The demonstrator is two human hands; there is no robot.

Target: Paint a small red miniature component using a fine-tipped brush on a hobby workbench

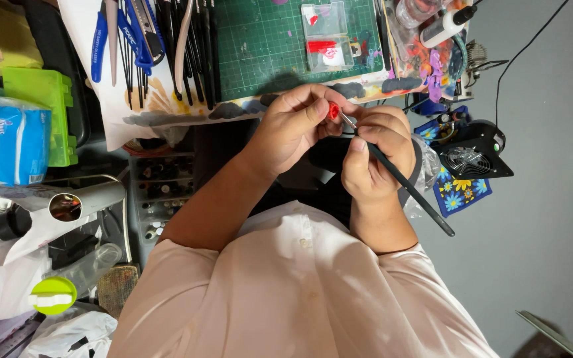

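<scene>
Left hand pinching red piece — right hand (brush) alongside

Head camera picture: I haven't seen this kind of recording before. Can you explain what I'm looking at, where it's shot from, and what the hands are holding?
There is no machine here. The one picture comes from a camera worn on a person's head, looking straight down at their own chest, arms and desk.

The left hand pinches a small red piece between its fingertips. The right hand holds a thin black-handled paintbrush, its tip at the red piece.

Beyond the hands lies a green cutting mat with a clear plastic box holding red paint or bits. To the mat's left sit blue-handled pliers and a row of dark tools. A white squeeze bottle lies at top right, a small black fan at right, and a lime-green case at left.
</scene>
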